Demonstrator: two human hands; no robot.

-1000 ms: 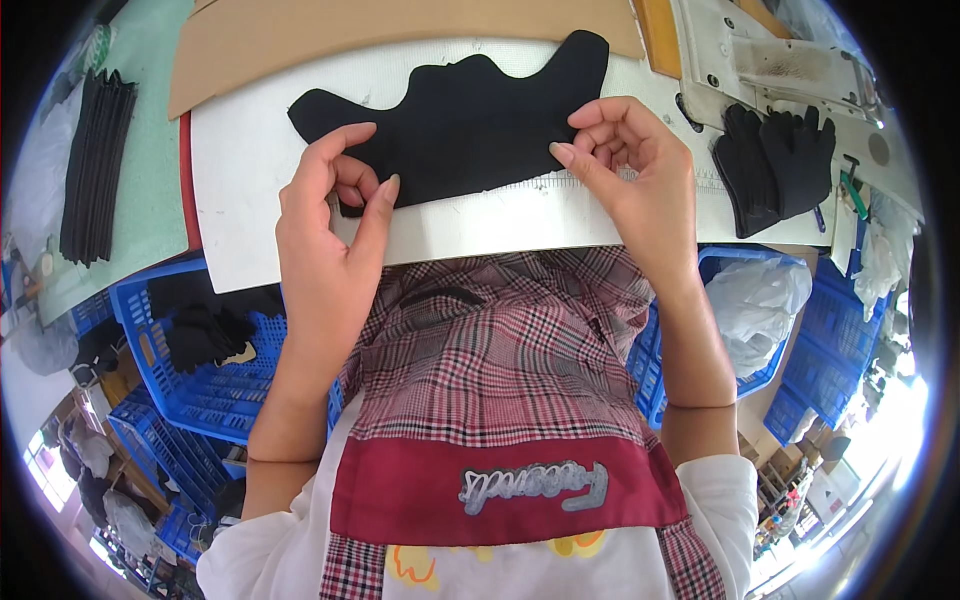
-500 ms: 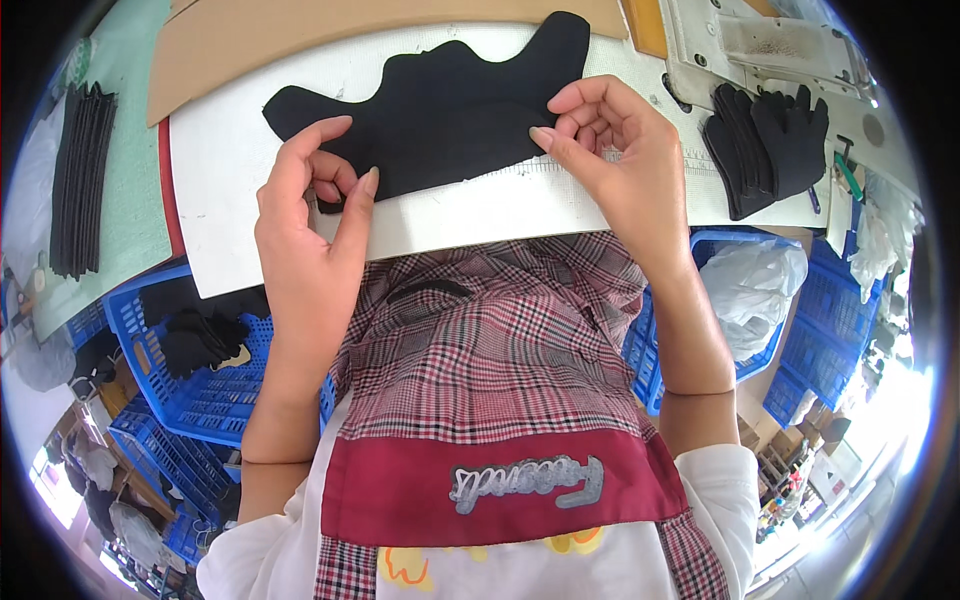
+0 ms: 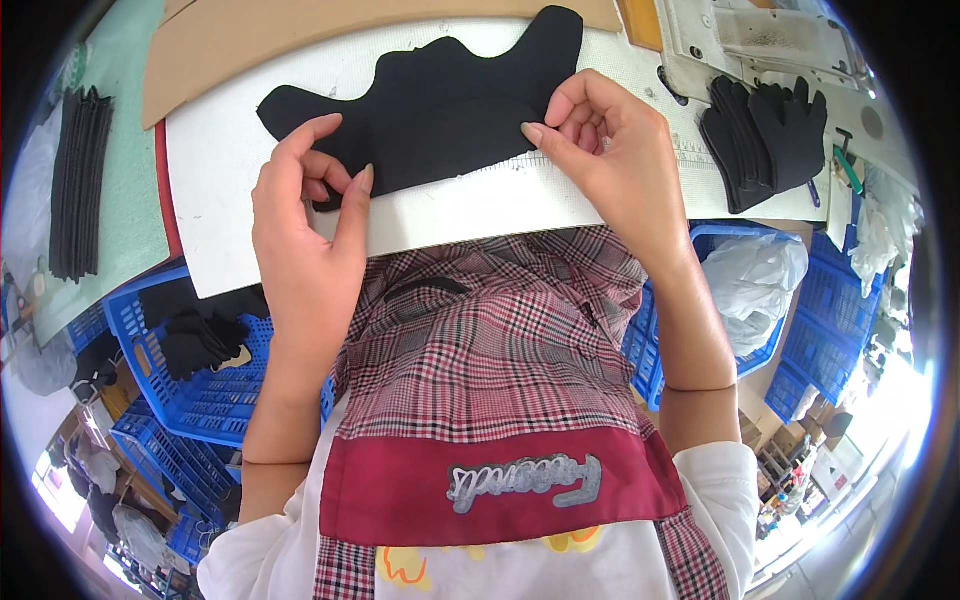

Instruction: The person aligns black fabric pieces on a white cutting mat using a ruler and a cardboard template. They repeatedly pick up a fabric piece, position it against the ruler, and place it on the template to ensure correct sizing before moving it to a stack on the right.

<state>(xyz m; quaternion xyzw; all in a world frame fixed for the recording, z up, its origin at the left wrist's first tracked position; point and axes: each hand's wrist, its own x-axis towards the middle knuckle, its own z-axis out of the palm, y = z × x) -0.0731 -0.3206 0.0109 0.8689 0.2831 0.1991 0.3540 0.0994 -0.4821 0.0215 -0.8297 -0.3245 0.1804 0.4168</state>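
Note:
A flat black fabric piece (image 3: 450, 120) with a wavy far edge and two lobes lies on the white work table (image 3: 230, 230). Its right lobe stretches farther back than the left one. At its near left corner, my left hand (image 3: 305, 200) has curled fingers and the thumb on the cloth, gripping that end. My right hand (image 3: 610, 140) pinches the right edge between thumb and bent fingers. The cloth under each palm is partly hidden.
Black gloves (image 3: 760, 140) lie stacked at the table's right, near a machine's metal body (image 3: 780, 40). Folded black pieces (image 3: 80, 185) rest on a green surface at left. Below are a blue crate (image 3: 190, 390) with black items and another holding a plastic bag (image 3: 750, 290). Cardboard (image 3: 330, 50) borders the back.
The black fabric piece and both hands have shifted very slightly left and away from me. Both hands keep their grip.

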